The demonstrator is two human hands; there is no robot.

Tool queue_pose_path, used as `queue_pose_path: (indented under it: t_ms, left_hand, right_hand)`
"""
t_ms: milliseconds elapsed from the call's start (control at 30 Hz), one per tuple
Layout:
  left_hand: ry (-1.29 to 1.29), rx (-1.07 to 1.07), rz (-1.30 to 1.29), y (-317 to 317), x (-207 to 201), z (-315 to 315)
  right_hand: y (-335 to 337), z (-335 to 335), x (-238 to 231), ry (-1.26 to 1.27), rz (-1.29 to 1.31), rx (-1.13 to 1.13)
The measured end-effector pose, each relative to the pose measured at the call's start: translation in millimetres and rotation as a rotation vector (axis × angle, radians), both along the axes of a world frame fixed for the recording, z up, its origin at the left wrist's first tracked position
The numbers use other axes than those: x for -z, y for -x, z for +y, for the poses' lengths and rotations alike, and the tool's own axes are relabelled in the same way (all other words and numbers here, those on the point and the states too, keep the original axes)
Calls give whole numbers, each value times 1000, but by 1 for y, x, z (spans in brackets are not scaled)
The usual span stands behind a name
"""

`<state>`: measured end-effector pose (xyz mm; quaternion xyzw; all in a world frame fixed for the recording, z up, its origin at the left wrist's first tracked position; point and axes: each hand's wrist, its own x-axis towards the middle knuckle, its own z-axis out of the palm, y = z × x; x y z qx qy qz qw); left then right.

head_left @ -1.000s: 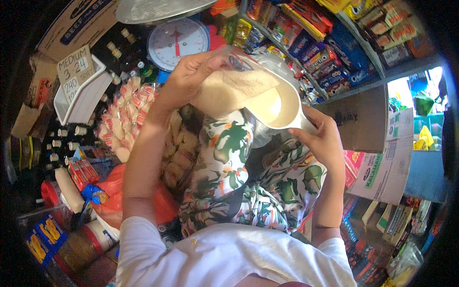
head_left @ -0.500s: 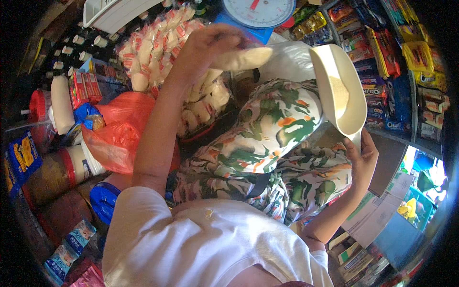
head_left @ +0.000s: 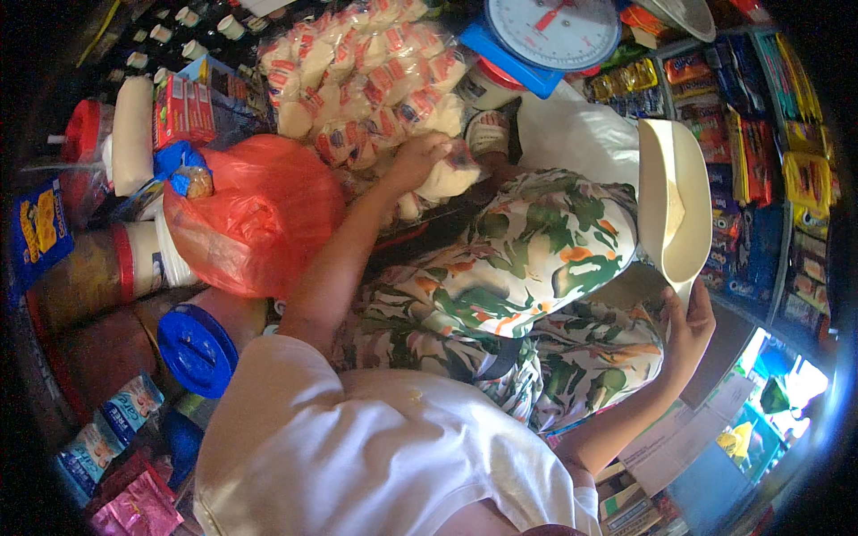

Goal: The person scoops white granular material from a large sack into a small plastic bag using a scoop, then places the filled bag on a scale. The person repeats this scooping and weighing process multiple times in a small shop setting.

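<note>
My left hand (head_left: pixel 418 163) is closed on a small clear plastic bag (head_left: pixel 454 180) of pale powdery or grainy contents. It is at the near edge of a heap of similar bags (head_left: pixel 362 85), which carry red print. My right hand (head_left: pixel 690 326) grips the handle of a large cream-coloured scoop (head_left: pixel 697 201), out to the right of my knee. Some pale material shows inside the scoop, and its open end points away from me. Beyond my knee rests a white translucent sack (head_left: pixel 576 134).
A dial scale (head_left: pixel 554 27) on a blue base is at the top. Left of my forearm sit a red plastic bag (head_left: pixel 255 219) and a jar with a blue lid (head_left: pixel 197 350). Shelves of snack packets (head_left: pixel 715 116) line the right side.
My left hand has come down from above with the bag and is now at the near edge of the heap. My right hand still holds the scoop. The view has shifted.
</note>
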<state>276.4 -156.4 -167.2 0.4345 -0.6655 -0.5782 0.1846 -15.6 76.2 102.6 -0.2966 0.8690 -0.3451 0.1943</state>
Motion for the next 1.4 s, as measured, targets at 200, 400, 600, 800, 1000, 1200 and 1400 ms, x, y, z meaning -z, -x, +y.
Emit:
queue_pose_path:
  t_ms: [200, 400, 600, 800, 1000, 1200, 1400]
  left_hand:
    - [554, -5, -16, 20, 0, -5]
    - [397, 70, -236, 36, -16, -4]
    - [151, 51, 78, 43, -16, -15]
    - [486, 135, 54, 14, -3, -8]
    - [280, 1, 115, -17, -23, 7]
    - [411, -237, -121, -30, -34, -2]
    - [494, -117, -454, -21, -35, -16]
  right_hand:
    - [0, -5, -4, 36, -105, -16]
    - [-1, -10, -4, 14, -70, -68]
    - [0, -13, -3, 30, 7, -102]
    - [2, -8, -3, 91, -164, -46]
    - [2, -6, -3, 18, -43, -27]
    - [0, -2, -9, 96, -66, -36]
    - [11, 1, -5, 92, -18, -7]
